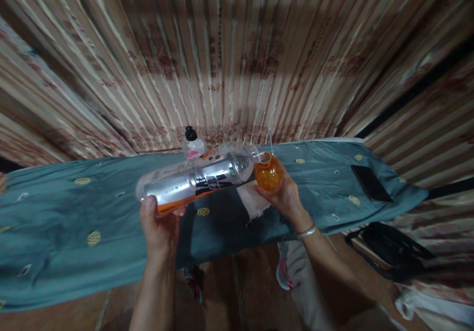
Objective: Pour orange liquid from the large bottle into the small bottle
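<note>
My left hand (161,225) is wrapped round the lower end of a large clear bottle (196,178) with a silver, black and orange label. The bottle lies tilted nearly level, its neck pointing right. My right hand (283,192) grips a small orange see-through container (267,174), upright, with a thin clear stick or straw rising from it. The bottle's mouth is at the container's top rim; whether they touch I cannot tell. A white cloth or tissue (252,201) lies below the container. Behind the bottle stands a clear bottle with a black cap (190,134).
A teal patterned cloth (118,222) covers the long table, against a striped curtain (222,64). A black phone (371,184) lies at the right. Beyond the table's right front edge is a black bag (392,247). Part of a hand (3,183) shows at the far left edge.
</note>
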Action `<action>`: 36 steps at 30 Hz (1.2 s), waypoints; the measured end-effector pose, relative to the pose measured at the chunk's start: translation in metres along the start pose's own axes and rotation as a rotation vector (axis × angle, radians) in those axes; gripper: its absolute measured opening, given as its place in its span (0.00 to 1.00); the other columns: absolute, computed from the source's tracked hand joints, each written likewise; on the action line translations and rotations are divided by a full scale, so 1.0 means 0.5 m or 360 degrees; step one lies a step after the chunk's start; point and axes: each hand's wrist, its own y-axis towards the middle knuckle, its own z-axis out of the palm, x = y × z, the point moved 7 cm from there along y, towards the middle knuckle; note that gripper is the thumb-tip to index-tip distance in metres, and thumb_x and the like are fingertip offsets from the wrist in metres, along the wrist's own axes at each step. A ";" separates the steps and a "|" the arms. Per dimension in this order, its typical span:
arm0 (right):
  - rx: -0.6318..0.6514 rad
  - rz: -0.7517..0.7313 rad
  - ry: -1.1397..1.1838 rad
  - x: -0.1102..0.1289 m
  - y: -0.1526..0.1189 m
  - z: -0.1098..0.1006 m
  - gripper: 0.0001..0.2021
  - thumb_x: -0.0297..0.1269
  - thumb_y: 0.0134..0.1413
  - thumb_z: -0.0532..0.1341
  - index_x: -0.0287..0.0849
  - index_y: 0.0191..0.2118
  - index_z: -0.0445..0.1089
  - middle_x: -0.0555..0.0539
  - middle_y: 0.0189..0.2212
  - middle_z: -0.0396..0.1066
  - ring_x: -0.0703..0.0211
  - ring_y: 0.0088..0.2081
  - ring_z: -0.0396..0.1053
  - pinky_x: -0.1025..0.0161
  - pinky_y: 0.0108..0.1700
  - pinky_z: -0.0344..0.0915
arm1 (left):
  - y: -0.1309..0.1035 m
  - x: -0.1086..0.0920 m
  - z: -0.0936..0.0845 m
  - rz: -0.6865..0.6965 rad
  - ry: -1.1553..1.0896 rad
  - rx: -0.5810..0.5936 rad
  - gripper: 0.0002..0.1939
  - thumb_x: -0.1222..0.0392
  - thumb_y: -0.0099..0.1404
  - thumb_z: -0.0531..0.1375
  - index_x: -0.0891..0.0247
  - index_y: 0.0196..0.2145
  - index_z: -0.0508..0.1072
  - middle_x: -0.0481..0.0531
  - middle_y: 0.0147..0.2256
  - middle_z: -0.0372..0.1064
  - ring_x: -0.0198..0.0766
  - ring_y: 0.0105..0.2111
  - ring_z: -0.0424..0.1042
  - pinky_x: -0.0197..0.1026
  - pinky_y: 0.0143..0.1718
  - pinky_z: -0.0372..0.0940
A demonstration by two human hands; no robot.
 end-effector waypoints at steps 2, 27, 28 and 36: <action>0.0012 -0.0005 0.0006 0.000 0.000 0.000 0.46 0.50 0.45 0.72 0.40 0.67 0.58 0.35 0.60 0.71 0.40 0.60 0.70 0.43 0.64 0.68 | -0.001 0.002 0.001 -0.0018 -0.0024 0.0002 0.24 0.44 0.46 0.70 0.64 0.36 0.77 0.52 0.27 0.73 0.36 0.21 0.65 0.33 0.13 0.55; -0.0038 0.0069 -0.0064 -0.009 -0.002 -0.001 0.46 0.49 0.41 0.73 0.38 0.65 0.59 0.33 0.56 0.73 0.38 0.56 0.74 0.42 0.58 0.72 | -0.007 0.007 -0.005 -0.0158 -0.0031 0.0085 0.27 0.47 0.44 0.69 0.63 0.40 0.77 0.51 0.25 0.73 0.37 0.19 0.68 0.37 0.17 0.65; -0.0039 0.0076 -0.0058 -0.009 -0.002 -0.001 0.46 0.49 0.42 0.73 0.38 0.65 0.59 0.34 0.56 0.73 0.38 0.56 0.74 0.42 0.58 0.72 | -0.007 0.007 -0.006 -0.0172 -0.0032 0.0085 0.27 0.48 0.43 0.69 0.64 0.40 0.77 0.52 0.25 0.73 0.38 0.19 0.69 0.37 0.16 0.64; -0.0026 0.0056 -0.0013 -0.008 -0.002 0.001 0.46 0.51 0.43 0.73 0.40 0.66 0.58 0.34 0.59 0.71 0.39 0.59 0.72 0.42 0.61 0.70 | -0.002 0.004 -0.002 -0.0164 0.0016 0.0139 0.24 0.49 0.44 0.69 0.65 0.37 0.76 0.54 0.24 0.72 0.40 0.18 0.69 0.37 0.13 0.61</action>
